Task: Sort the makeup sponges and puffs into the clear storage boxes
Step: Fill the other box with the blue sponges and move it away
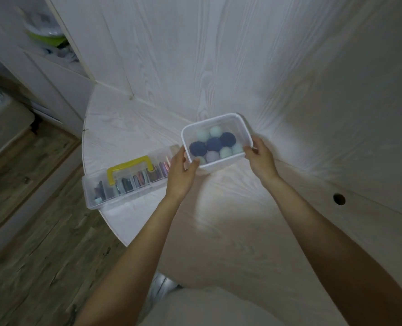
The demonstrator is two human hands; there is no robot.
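Observation:
A clear open box (239,124) sits in the middle of the white table, filled with several round sponges in dark blue (215,144), mint green and lilac. My left hand (180,171) grips its near left corner, thumb on the rim. My right hand (260,156) grips the box's right side, fingers curled on the rim. To the left lies a long clear compartment box (94,194) with a yellow handle (130,167), holding several flat puffs in dark and pastel colours.
The white wood-grain table (219,220) has a curved left edge over a wooden floor (30,231). A wall panel rises behind the boxes. A round cable hole (339,199) lies at the right. Shelves with clutter stand at the far left.

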